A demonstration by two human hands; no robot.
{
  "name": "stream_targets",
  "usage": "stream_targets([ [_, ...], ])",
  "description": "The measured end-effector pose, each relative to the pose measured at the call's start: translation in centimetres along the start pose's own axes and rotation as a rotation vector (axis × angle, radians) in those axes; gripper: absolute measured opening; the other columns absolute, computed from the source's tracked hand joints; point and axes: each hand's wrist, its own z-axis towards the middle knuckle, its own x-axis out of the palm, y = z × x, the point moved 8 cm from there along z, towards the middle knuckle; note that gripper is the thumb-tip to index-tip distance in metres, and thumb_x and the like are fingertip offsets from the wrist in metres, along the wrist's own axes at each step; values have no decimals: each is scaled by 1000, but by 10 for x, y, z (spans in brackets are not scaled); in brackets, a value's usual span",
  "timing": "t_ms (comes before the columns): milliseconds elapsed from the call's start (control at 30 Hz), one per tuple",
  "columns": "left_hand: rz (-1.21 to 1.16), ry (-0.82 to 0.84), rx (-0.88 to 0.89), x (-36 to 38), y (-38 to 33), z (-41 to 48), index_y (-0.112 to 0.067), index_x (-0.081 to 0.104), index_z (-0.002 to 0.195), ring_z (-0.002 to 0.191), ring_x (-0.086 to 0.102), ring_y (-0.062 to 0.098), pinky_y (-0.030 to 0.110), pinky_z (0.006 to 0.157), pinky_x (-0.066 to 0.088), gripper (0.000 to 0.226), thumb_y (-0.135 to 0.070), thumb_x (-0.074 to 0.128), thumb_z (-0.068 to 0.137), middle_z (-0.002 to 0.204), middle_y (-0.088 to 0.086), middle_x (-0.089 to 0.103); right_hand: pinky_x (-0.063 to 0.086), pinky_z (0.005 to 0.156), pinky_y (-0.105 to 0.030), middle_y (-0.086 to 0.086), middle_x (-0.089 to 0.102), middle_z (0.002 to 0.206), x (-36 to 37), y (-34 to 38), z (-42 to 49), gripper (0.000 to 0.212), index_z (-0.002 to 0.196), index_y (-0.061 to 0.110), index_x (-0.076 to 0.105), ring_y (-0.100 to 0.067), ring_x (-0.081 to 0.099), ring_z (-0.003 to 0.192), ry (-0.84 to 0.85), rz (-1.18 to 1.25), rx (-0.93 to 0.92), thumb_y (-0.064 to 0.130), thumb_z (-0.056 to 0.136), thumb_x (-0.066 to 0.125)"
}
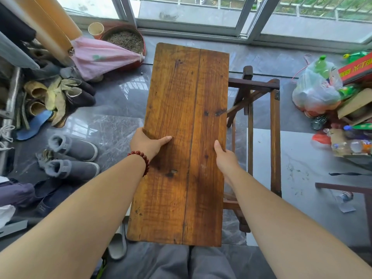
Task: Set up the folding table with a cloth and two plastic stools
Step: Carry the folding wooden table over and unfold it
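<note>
A long brown wooden tabletop board (pixel 181 117) is held flat in front of me, its far end toward the window. My left hand (pixel 147 143) grips its left edge, thumb on top and fingers under. On the right edge my right hand (pixel 225 156) grips the same way. The dark wooden folding frame (pixel 273 125) stands just right of the board and partly under it. No cloth or plastic stool is in view.
Grey slippers (pixel 70 156) and a heap of shoes (pixel 56 95) lie on the left floor. A pink bag (pixel 100 57) and a red basin (pixel 128 41) sit near the sliding window (pixel 201 23). Bags, bottles and boxes (pixel 330 93) pile at the right.
</note>
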Motion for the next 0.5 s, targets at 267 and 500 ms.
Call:
stream_targets([
  [267,7,-7,10,1,-2,-3,-11,47,125,114,55,25,38,95,45,73,-45,80,69,123,6,58,32,111,-49,-9,47,142,2,-7,2,74,140,13,41,-31,43,131,53,91,63,66,89,31],
  [500,76,-34,32,5,-8,-2,-8,41,125,115,54,28,40,96,45,74,-45,77,72,124,9,55,31,110,-50,-8,45,144,3,-6,6,75,141,14,40,-31,41,132,37,83,32,67,89,28],
])
